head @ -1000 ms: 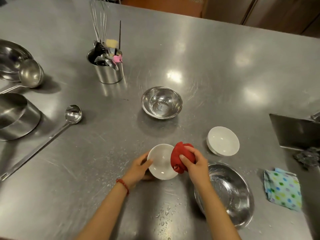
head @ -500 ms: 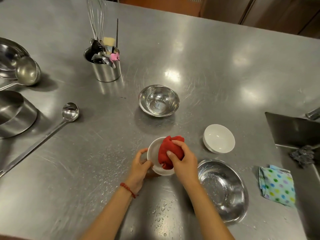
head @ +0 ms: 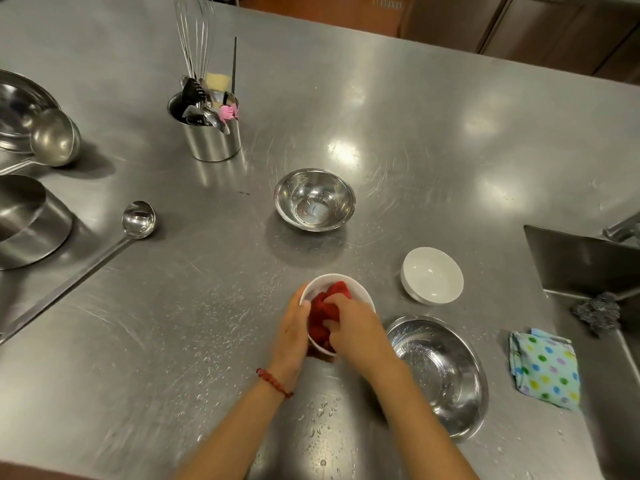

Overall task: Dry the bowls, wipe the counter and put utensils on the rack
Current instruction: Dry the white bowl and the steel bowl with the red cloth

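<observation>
My left hand (head: 292,332) grips the left side of a small white bowl (head: 327,285) low in the middle of the steel counter (head: 415,133). My right hand (head: 356,325) presses a bunched red cloth (head: 320,318) down inside that bowl. A second white bowl (head: 433,275) sits empty to the right. A small steel bowl (head: 315,199) stands farther back, and a wide wet steel bowl (head: 441,372) lies by my right forearm. A long ladle (head: 138,220) lies on the left. A steel utensil holder (head: 211,136) with a whisk stands at the back left.
Water drops (head: 221,317) speckle the counter left of and below the held bowl. A dotted folded cloth (head: 543,367) lies at the right beside the sink (head: 588,268), where a steel scourer (head: 597,311) rests. Steel pots (head: 31,230) and a big ladle (head: 53,138) crowd the left edge.
My right hand moved the red cloth from the bowl's right rim down into the bowl. My left hand kept its hold on the bowl, which now sits more upright.
</observation>
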{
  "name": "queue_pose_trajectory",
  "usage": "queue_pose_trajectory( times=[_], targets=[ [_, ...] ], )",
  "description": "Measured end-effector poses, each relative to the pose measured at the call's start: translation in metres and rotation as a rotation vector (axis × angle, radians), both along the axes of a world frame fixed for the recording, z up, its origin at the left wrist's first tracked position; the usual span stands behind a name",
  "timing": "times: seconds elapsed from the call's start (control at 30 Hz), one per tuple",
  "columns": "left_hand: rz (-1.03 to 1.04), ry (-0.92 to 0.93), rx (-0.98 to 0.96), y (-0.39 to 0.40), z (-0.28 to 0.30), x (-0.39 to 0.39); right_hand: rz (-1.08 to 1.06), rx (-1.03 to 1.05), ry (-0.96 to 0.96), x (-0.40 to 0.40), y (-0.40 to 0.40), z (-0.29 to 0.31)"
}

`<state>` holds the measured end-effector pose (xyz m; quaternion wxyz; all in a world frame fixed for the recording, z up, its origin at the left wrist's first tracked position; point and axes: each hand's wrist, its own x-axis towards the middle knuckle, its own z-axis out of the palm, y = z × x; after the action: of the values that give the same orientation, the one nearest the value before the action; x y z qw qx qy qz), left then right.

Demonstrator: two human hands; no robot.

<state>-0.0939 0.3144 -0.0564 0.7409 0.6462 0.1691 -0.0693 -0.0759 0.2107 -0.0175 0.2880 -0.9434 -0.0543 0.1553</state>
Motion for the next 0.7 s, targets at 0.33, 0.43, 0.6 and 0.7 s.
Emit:
queue_pose_trajectory(
  times=[0.33, 0.43, 0.6, 0.7],
  targets=[
    [-0.063, -0.111, 0.130, 0.003, 0.009, -0.001, -0.222, 0.112, -0.233, -0.011, 0.014, 0.004],
    [-0.033, -0.159, 0.163, 0.002, 0.008, 0.000, -0.187, -0.218, -0.178, -0.013, 0.020, 0.009],
    [0.003, -0.180, 0.211, -0.003, -0.001, -0.009, 0.008, -0.009, 0.174, 0.000, -0.004, 0.024],
    [-0.022, -0.157, 0.182, 0.000, -0.002, -0.010, -0.008, 0.298, 0.216, -0.001, -0.010, 0.021]
  ],
)
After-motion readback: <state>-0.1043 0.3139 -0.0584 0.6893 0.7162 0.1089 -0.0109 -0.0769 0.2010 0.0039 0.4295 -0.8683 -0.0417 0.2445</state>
